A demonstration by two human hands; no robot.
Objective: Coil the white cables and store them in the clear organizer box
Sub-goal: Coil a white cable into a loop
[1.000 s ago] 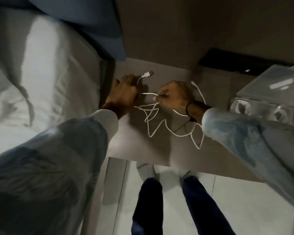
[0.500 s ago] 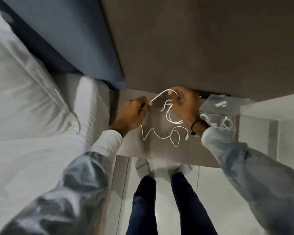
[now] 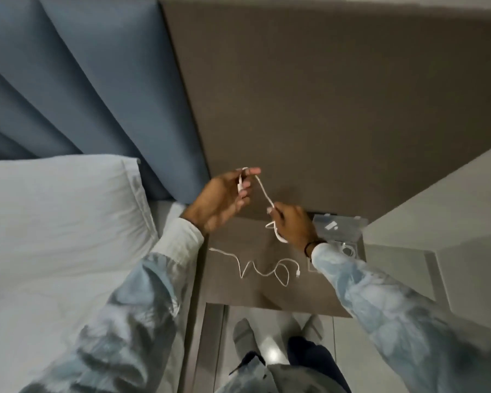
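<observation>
Above the brown nightstand [image 3: 267, 296], a white cable [image 3: 262, 191] is stretched between two raised hands. One end is pinched by the left hand [image 3: 224, 198] between thumb and fingertips, its other fingers loosely spread. The right hand [image 3: 294, 226] is closed around the cable lower down. The slack lies in loose curves on the nightstand, near the clear box [image 3: 340, 231] at the far right.

Count at inspection: two white cables outside the box, one held cable [image 3: 264, 194] strung between two hands, one loose cable [image 3: 255, 268] lying on the bedside table [image 3: 233, 293]. One clear organizer box [image 3: 339, 231]. One pillow [image 3: 60, 205].
</observation>
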